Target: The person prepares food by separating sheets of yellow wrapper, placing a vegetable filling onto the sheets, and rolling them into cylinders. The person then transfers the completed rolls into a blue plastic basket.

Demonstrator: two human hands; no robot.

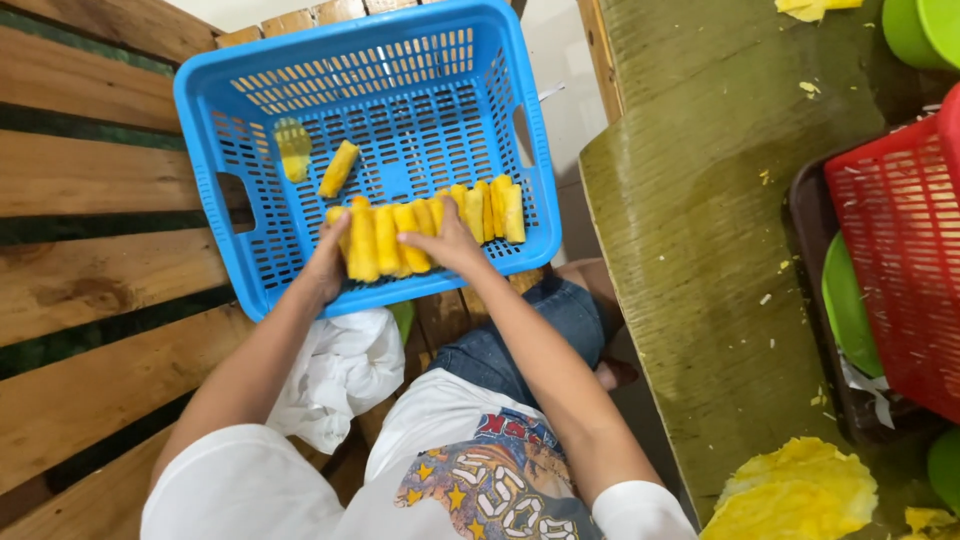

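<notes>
- The wooden slatted bench (90,260) fills the left side, its broad planks running under everything the person works on.
- A green-topped table (700,250) stands to the right, flecked with yellow scraps; a red basket (900,270) sits at its far right edge, and a heap of flat yellow sheets (800,490) lies at its near corner.
- The blue plastic basket (240,130) rests on the bench, tilted slightly, with slotted walls and floor.
- A white cloth (340,375) lies bunched on the bench just below the basket, beside the person's knee.
- A row of yellow rolls (480,210) lies side by side along the near wall of the basket, the rolls touching one another.
- The left hand (325,265) presses against the left end of the row, fingers loosely curled against the outermost roll, not closed round it.
- The right hand (450,245) lies on top of the middle of the row, fingers spread and flat on the rolls, grasping nothing.
- One single roll (338,168) lies apart, slanted, on the basket floor further in.
- A smaller pale yellow piece (293,150) leans near the far left wall.
</notes>
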